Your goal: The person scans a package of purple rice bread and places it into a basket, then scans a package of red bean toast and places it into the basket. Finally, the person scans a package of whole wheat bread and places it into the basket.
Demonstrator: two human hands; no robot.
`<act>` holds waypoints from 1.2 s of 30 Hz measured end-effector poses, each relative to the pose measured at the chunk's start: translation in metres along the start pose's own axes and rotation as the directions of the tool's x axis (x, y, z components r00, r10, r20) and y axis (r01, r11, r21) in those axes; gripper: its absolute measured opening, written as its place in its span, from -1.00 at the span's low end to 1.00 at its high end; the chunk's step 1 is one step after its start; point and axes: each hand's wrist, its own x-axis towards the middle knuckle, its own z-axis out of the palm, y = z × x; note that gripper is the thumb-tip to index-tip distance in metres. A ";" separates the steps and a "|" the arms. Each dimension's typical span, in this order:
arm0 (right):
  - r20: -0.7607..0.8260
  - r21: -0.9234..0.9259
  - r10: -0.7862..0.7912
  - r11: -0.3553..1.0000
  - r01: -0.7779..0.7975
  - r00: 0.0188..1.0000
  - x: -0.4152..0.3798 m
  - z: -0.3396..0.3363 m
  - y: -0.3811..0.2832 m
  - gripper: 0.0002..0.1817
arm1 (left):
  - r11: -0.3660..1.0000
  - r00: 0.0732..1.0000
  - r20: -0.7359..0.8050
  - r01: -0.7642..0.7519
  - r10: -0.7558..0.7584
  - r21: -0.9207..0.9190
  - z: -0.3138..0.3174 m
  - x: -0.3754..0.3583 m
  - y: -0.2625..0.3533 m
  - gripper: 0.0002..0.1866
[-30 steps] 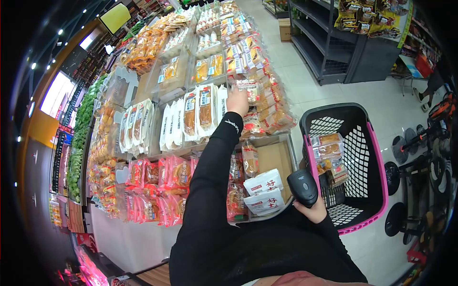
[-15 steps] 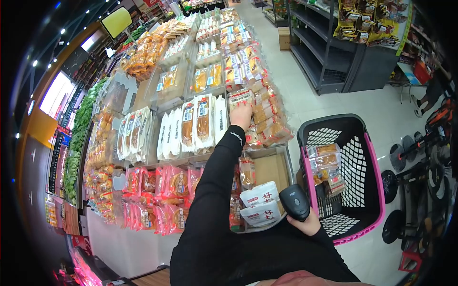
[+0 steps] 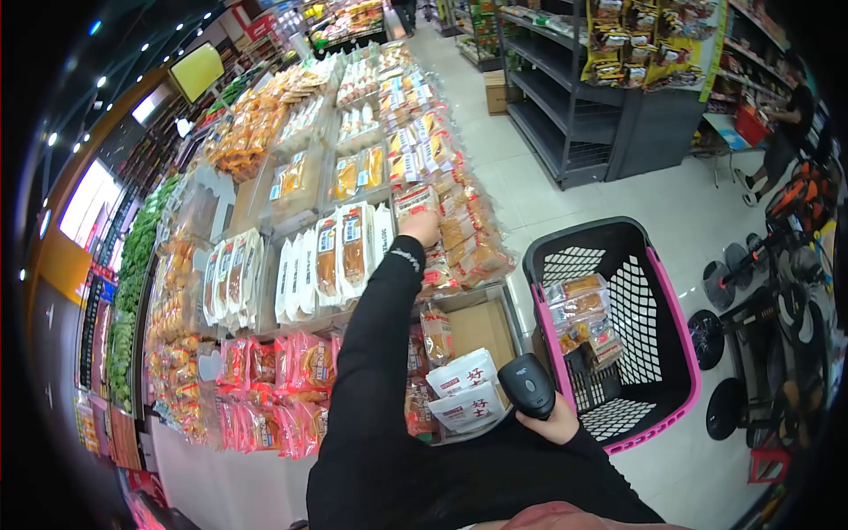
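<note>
My left hand [image 3: 420, 228] reaches into the display, its fingers curled on a bread packet [image 3: 412, 201] with a red-and-white label; the fingertips are partly hidden. Clear-wrapped bread packets [image 3: 464, 221] are piled just right of it, and white-wrapped loaves [image 3: 353, 252] stand to its left. My right hand [image 3: 558, 424], low and near my body, is wrapped round a black handheld barcode scanner [image 3: 527, 387]. White paper packets [image 3: 465, 389] with red characters lie left of the scanner, in a bin with a cardboard-coloured base [image 3: 477, 329].
A black shopping basket [image 3: 676, 300] with a pink rim edge stands on the floor at right, holding several packets [image 3: 583, 305]. Pink-wrapped packets [image 3: 305, 362] hang along the display front. Dark shelving [image 3: 552, 106], scooters [image 3: 777, 309] and another person [image 3: 786, 124] are farther right.
The view has shifted, so the display and basket sit slightly further left. My left hand stays at the labelled bread packet, and my right hand still holds the scanner.
</note>
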 end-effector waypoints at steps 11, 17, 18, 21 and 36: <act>0.135 -0.024 -0.017 1.000 0.021 0.991 -0.010 0.009 -0.002 -0.54 | 0.922 0.933 0.071 -0.334 0.353 -0.197 -0.053 -0.190 0.022 -0.57; 0.223 -0.070 -0.039 0.996 0.055 0.974 -0.011 0.017 0.001 -0.55 | 0.751 0.978 -0.073 -0.199 0.197 -0.630 -0.019 -0.311 0.034 -0.90; 0.239 -0.067 -0.036 0.996 0.053 0.970 -0.012 0.020 0.000 -0.55 | 0.699 0.991 -0.032 -0.116 0.132 -0.706 -0.007 -0.327 0.039 -0.91; 0.225 -0.101 -0.015 0.994 0.039 0.974 -0.019 0.030 -0.003 -0.57 | 0.497 0.999 0.043 0.030 0.015 -0.867 0.040 -0.363 0.056 -0.86; 0.160 -0.123 0.030 0.992 -0.010 0.987 -0.093 0.107 0.003 -0.57 | 0.761 0.957 0.197 -0.038 0.215 -0.647 0.122 -0.458 0.087 -0.68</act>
